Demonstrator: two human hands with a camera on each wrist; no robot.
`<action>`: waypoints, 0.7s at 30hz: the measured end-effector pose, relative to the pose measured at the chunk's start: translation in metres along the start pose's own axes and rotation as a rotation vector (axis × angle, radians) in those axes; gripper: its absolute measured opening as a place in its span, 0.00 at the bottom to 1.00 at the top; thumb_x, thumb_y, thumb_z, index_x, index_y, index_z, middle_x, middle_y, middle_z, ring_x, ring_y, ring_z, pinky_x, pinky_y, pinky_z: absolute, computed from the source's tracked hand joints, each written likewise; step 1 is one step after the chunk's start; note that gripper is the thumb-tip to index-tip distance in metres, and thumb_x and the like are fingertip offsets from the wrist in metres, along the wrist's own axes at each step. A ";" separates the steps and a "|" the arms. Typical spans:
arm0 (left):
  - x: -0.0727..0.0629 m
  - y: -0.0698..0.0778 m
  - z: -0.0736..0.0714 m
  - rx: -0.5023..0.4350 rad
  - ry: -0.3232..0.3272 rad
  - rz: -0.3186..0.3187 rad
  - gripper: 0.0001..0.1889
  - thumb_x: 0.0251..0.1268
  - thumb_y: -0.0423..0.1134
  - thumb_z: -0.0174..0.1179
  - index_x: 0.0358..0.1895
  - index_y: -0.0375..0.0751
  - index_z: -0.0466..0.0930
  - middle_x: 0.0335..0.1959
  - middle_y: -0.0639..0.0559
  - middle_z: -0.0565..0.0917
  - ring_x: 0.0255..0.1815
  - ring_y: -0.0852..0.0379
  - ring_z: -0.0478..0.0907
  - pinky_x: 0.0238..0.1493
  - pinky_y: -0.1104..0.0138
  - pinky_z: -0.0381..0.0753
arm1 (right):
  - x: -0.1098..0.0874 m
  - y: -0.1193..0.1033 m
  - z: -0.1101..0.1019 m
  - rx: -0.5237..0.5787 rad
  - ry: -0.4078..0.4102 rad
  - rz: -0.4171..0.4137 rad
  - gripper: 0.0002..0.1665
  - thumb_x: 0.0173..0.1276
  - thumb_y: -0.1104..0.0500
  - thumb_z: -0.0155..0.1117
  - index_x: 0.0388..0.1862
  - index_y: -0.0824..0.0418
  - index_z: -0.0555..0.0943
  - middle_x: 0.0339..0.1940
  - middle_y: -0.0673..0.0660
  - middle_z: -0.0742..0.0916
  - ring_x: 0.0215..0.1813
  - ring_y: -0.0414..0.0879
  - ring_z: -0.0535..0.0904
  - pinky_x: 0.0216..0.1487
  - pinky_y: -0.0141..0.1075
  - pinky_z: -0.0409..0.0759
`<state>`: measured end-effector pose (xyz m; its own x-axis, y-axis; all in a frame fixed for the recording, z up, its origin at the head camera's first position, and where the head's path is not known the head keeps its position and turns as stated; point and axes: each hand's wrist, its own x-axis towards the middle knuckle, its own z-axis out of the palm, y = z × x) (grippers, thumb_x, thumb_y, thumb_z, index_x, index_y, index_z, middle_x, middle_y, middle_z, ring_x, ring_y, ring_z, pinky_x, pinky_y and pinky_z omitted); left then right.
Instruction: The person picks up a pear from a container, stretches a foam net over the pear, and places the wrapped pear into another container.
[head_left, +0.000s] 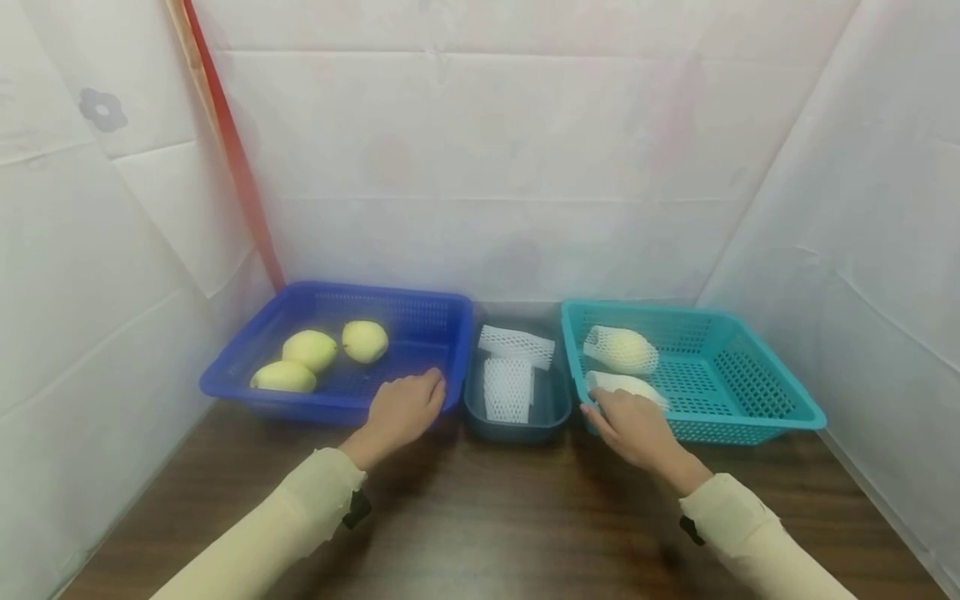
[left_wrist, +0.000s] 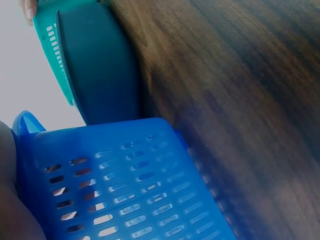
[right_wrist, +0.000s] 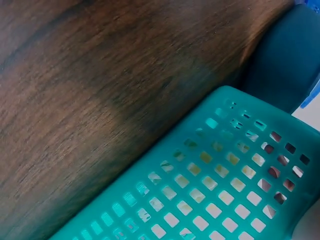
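Note:
My left hand (head_left: 408, 406) grips the front right corner of a blue plastic basket (head_left: 247, 390); finger-coloured patches show through its slots in the left wrist view. Three bare yellow-green pears (head_left: 311, 351) lie in that basket's left half. With my right hand (head_left: 633, 427) I hold the front left corner of a teal basket (head_left: 772, 417), fingers over its rim. Inside, close to those fingers, lies a pear in a white foam net (head_left: 626, 387), partly covered by the hand. Behind it rests another netted pear (head_left: 622, 349).
Between the baskets stands a dark grey-blue bin (head_left: 517, 432) holding several white foam net sleeves (head_left: 507, 390). All three containers sit on a brown wooden table (head_left: 480, 517). White sheeting (head_left: 495, 167) hangs behind and at both sides, with a red ribbon (head_left: 232, 150) at left.

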<state>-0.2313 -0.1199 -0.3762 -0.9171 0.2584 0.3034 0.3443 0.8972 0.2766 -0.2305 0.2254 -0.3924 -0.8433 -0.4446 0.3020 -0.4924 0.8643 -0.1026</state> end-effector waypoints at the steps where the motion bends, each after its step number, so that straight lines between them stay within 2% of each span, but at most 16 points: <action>1: 0.000 0.000 0.000 -0.007 -0.003 0.001 0.12 0.72 0.43 0.44 0.29 0.47 0.71 0.16 0.56 0.69 0.18 0.55 0.68 0.20 0.60 0.69 | 0.000 0.001 0.001 -0.005 0.008 -0.003 0.16 0.73 0.47 0.52 0.41 0.59 0.78 0.21 0.46 0.75 0.23 0.39 0.69 0.24 0.39 0.72; 3: 0.001 -0.001 -0.002 -0.030 -0.008 0.005 0.09 0.71 0.42 0.46 0.33 0.46 0.73 0.18 0.56 0.71 0.20 0.56 0.70 0.22 0.59 0.71 | 0.001 0.001 0.002 -0.008 0.018 -0.006 0.15 0.73 0.48 0.53 0.39 0.58 0.77 0.19 0.45 0.74 0.22 0.39 0.68 0.23 0.38 0.70; 6: 0.002 -0.001 -0.006 -0.063 -0.025 0.016 0.08 0.70 0.41 0.48 0.37 0.44 0.75 0.21 0.56 0.74 0.23 0.56 0.73 0.26 0.57 0.74 | 0.002 0.001 0.003 -0.026 0.020 0.001 0.15 0.73 0.47 0.53 0.40 0.58 0.78 0.21 0.47 0.76 0.24 0.40 0.70 0.25 0.40 0.73; 9: 0.002 -0.003 -0.011 -0.071 -0.040 0.038 0.07 0.70 0.40 0.50 0.38 0.43 0.76 0.23 0.56 0.76 0.25 0.56 0.75 0.28 0.56 0.76 | 0.003 -0.001 0.002 -0.037 0.020 0.010 0.16 0.73 0.47 0.53 0.41 0.59 0.78 0.22 0.48 0.78 0.25 0.41 0.72 0.26 0.41 0.75; 11: 0.003 -0.006 -0.015 -0.058 -0.048 0.051 0.07 0.69 0.41 0.50 0.39 0.43 0.76 0.24 0.56 0.77 0.26 0.56 0.75 0.29 0.56 0.77 | 0.004 -0.001 0.002 -0.034 0.022 0.008 0.15 0.73 0.47 0.53 0.38 0.58 0.77 0.20 0.47 0.76 0.23 0.41 0.70 0.24 0.40 0.72; 15: 0.005 -0.018 -0.025 -0.022 -0.049 0.075 0.07 0.67 0.40 0.52 0.41 0.42 0.76 0.24 0.55 0.78 0.24 0.57 0.74 0.27 0.56 0.77 | 0.004 -0.002 0.002 -0.026 0.036 -0.003 0.13 0.72 0.48 0.53 0.32 0.55 0.74 0.17 0.45 0.71 0.21 0.41 0.65 0.20 0.36 0.66; 21: 0.007 -0.044 -0.047 0.028 -0.053 0.082 0.06 0.65 0.38 0.54 0.40 0.41 0.75 0.25 0.54 0.78 0.23 0.56 0.75 0.24 0.56 0.76 | 0.002 -0.001 0.003 -0.034 0.053 -0.004 0.13 0.72 0.48 0.55 0.32 0.55 0.75 0.17 0.45 0.71 0.21 0.41 0.65 0.21 0.36 0.65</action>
<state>-0.2435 -0.1742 -0.3434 -0.8955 0.3498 0.2751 0.4140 0.8815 0.2270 -0.2320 0.2225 -0.3950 -0.8285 -0.4353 0.3523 -0.4870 0.8706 -0.0695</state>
